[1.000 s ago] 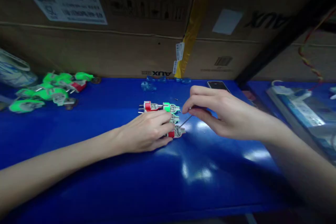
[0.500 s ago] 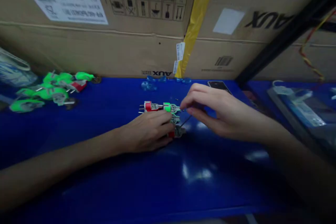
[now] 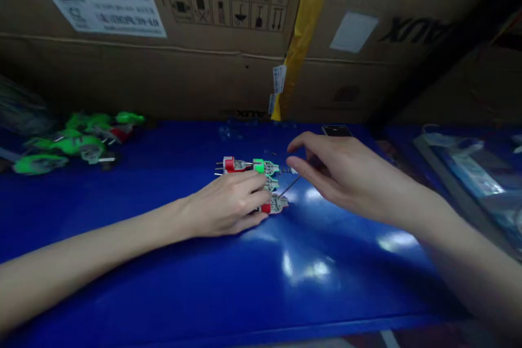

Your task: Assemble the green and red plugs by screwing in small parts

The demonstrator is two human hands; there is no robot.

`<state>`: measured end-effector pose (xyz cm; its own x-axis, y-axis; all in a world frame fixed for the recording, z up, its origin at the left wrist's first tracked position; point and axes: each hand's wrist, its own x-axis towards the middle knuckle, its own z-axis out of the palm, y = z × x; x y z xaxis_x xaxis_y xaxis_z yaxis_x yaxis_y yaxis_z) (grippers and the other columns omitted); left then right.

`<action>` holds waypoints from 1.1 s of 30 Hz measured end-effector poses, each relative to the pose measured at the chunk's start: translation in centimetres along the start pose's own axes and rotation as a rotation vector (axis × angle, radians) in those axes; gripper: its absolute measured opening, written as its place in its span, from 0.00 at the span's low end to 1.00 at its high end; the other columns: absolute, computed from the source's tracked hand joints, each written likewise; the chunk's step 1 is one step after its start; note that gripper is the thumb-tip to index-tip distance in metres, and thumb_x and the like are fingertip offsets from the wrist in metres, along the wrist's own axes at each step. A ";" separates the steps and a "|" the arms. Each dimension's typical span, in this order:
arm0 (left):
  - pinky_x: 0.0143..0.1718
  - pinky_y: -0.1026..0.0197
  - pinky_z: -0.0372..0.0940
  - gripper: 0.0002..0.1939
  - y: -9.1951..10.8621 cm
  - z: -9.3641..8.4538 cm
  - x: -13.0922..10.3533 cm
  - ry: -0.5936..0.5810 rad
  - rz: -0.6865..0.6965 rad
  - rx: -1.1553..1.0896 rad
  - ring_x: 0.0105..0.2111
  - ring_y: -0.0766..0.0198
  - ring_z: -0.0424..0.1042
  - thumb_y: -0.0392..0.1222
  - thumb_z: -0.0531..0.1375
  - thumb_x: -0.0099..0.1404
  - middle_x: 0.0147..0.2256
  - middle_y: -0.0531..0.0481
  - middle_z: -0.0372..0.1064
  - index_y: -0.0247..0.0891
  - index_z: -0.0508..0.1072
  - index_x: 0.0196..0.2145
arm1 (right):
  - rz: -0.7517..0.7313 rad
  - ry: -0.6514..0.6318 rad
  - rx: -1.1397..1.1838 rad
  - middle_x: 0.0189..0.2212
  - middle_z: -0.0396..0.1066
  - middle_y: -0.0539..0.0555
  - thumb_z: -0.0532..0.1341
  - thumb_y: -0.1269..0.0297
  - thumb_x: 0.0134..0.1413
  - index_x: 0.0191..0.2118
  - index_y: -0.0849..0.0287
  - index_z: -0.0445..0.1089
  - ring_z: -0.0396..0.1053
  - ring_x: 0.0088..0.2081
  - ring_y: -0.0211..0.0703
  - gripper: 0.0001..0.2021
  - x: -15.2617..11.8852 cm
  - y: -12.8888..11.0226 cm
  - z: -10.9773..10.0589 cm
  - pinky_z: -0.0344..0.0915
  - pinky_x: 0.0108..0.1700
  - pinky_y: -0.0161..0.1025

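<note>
My left hand [image 3: 232, 204] lies over a row of electric plugs, fingers closed around the red and grey plug [image 3: 276, 204] nearest me. Its opened grey end, with small inner parts, shows past the fingertips. Beyond it are a green-edged plug [image 3: 271, 183], partly covered, a green plug [image 3: 265, 167] and a red plug [image 3: 229, 163] with metal pins. My right hand [image 3: 326, 166] hovers to the right, thumb and forefinger apart. From under its palm a thin screwdriver [image 3: 290, 187] slants down to the near plug; its handle is hidden. Tiny screws [image 3: 286, 171] lie beside the green plug.
A pile of green plugs [image 3: 73, 143] is at the left on the blue table [image 3: 171, 288]. Cardboard boxes [image 3: 183, 79] stand along the back. A phone [image 3: 336, 130] lies behind my right hand, and clear plastic pieces [image 3: 232, 129] lie near the boxes.
My right thumb and forefinger have parted and drawn slightly back from the tiny screws. The screwdriver stays slanted at the near plug, and my left hand keeps its place.
</note>
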<state>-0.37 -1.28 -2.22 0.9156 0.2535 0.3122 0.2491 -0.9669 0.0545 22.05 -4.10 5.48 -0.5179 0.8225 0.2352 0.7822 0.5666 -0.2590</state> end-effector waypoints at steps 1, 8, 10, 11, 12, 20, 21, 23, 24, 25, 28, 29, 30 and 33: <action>0.36 0.60 0.64 0.09 0.0 0.0 0.0 -0.001 -0.002 0.000 0.34 0.60 0.67 0.39 0.55 0.70 0.34 0.45 0.67 0.33 0.72 0.36 | 0.026 0.009 -0.018 0.29 0.72 0.53 0.55 0.66 0.63 0.42 0.62 0.69 0.67 0.28 0.41 0.07 0.0 0.0 0.1 0.57 0.30 0.37; 0.36 0.60 0.65 0.09 0.1 -0.1 0.0 -0.018 -0.017 0.000 0.34 0.60 0.68 0.40 0.55 0.70 0.35 0.44 0.68 0.33 0.72 0.36 | -0.142 -0.023 0.111 0.34 0.73 0.55 0.55 0.68 0.62 0.41 0.61 0.70 0.68 0.32 0.40 0.07 0.0 0.1 -0.1 0.60 0.33 0.35; 0.36 0.60 0.65 0.09 0.1 -0.1 0.0 -0.021 -0.009 -0.003 0.34 0.60 0.68 0.39 0.55 0.70 0.35 0.44 0.68 0.33 0.72 0.35 | -0.048 -0.004 0.063 0.29 0.73 0.53 0.56 0.66 0.62 0.38 0.61 0.70 0.67 0.29 0.39 0.07 0.1 0.1 -0.2 0.58 0.31 0.35; 0.36 0.60 0.65 0.09 0.1 -0.2 0.0 -0.020 -0.007 -0.005 0.34 0.59 0.68 0.39 0.55 0.70 0.35 0.44 0.68 0.33 0.72 0.36 | -0.051 -0.014 0.062 0.29 0.73 0.53 0.56 0.66 0.62 0.38 0.61 0.71 0.67 0.29 0.39 0.07 0.1 0.2 -0.2 0.58 0.31 0.35; 0.36 0.60 0.65 0.10 0.1 -0.2 0.1 -0.016 -0.004 -0.006 0.35 0.59 0.68 0.39 0.54 0.70 0.34 0.44 0.68 0.33 0.72 0.36 | -0.090 -0.033 0.079 0.30 0.73 0.53 0.56 0.67 0.62 0.39 0.61 0.71 0.68 0.29 0.39 0.07 0.1 0.3 -0.2 0.59 0.32 0.35; 0.39 0.59 0.66 0.09 0.1 -0.2 0.1 -0.023 -0.012 -0.005 0.36 0.59 0.69 0.40 0.55 0.70 0.36 0.44 0.68 0.33 0.73 0.38 | -0.188 0.003 0.268 0.35 0.72 0.52 0.58 0.70 0.60 0.45 0.60 0.67 0.69 0.33 0.38 0.08 0.1 0.9 -0.4 0.65 0.36 0.36; 0.38 0.60 0.66 0.09 0.1 -0.2 0.1 -0.018 -0.010 -0.004 0.35 0.59 0.68 0.40 0.55 0.70 0.35 0.44 0.68 0.33 0.73 0.37 | -0.163 0.044 0.278 0.35 0.72 0.52 0.58 0.69 0.60 0.47 0.60 0.67 0.69 0.33 0.39 0.10 0.1 1.0 -0.5 0.65 0.36 0.36; 0.36 0.60 0.65 0.10 0.1 -0.2 0.1 -0.010 -0.005 -0.002 0.34 0.60 0.68 0.40 0.55 0.70 0.34 0.45 0.67 0.33 0.73 0.37 | -0.109 0.135 0.288 0.35 0.71 0.53 0.56 0.69 0.62 0.52 0.58 0.64 0.69 0.34 0.40 0.13 0.2 1.2 -0.6 0.66 0.36 0.37; 0.35 0.60 0.65 0.10 0.1 -0.2 0.1 -0.007 -0.004 -0.001 0.33 0.60 0.67 0.40 0.55 0.70 0.34 0.45 0.67 0.33 0.73 0.37 | -0.084 0.167 0.292 0.35 0.70 0.53 0.55 0.68 0.63 0.54 0.57 0.62 0.69 0.35 0.40 0.15 0.3 1.4 -0.6 0.65 0.36 0.37; 0.35 0.60 0.65 0.10 0.1 -0.3 0.1 -0.010 -0.007 0.002 0.33 0.60 0.67 0.39 0.55 0.70 0.34 0.45 0.67 0.33 0.73 0.37 | -0.062 0.182 0.295 0.35 0.70 0.52 0.53 0.68 0.64 0.56 0.56 0.60 0.69 0.34 0.40 0.16 0.4 1.6 -0.5 0.65 0.36 0.37; 0.36 0.59 0.65 0.09 0.1 -0.2 0.0 -0.012 -0.008 0.007 0.34 0.59 0.68 0.40 0.55 0.70 0.35 0.45 0.68 0.32 0.73 0.38 | -0.048 0.073 0.280 0.32 0.70 0.51 0.50 0.70 0.65 0.57 0.58 0.60 0.68 0.31 0.39 0.16 0.7 2.0 0.2 0.63 0.34 0.36; 0.37 0.59 0.65 0.09 0.1 -0.2 0.0 -0.010 -0.009 0.009 0.35 0.59 0.68 0.40 0.55 0.70 0.35 0.45 0.68 0.32 0.73 0.38 | -0.063 -0.018 0.261 0.32 0.70 0.52 0.51 0.69 0.65 0.54 0.59 0.63 0.68 0.31 0.38 0.14 0.8 2.0 0.6 0.62 0.34 0.36; 0.37 0.59 0.65 0.10 0.1 -0.2 0.0 -0.009 -0.008 0.011 0.35 0.59 0.68 0.40 0.55 0.70 0.35 0.45 0.68 0.33 0.73 0.37 | -0.079 -0.125 0.235 0.32 0.71 0.52 0.52 0.69 0.65 0.49 0.60 0.66 0.68 0.31 0.38 0.11 0.9 1.9 1.0 0.62 0.34 0.36; 0.36 0.61 0.64 0.09 0.0 0.0 -0.1 -0.008 -0.006 0.016 0.35 0.60 0.68 0.41 0.56 0.70 0.35 0.45 0.68 0.33 0.73 0.37 | -0.114 -0.415 0.169 0.32 0.74 0.54 0.57 0.66 0.62 0.35 0.61 0.70 0.70 0.32 0.40 0.07 1.2 1.6 2.2 0.60 0.36 0.35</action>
<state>-0.47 -1.32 -2.28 0.9165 0.2593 0.3047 0.2592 -0.9649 0.0414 21.89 -2.15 3.24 -0.7194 0.6851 -0.1146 0.6623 0.6267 -0.4106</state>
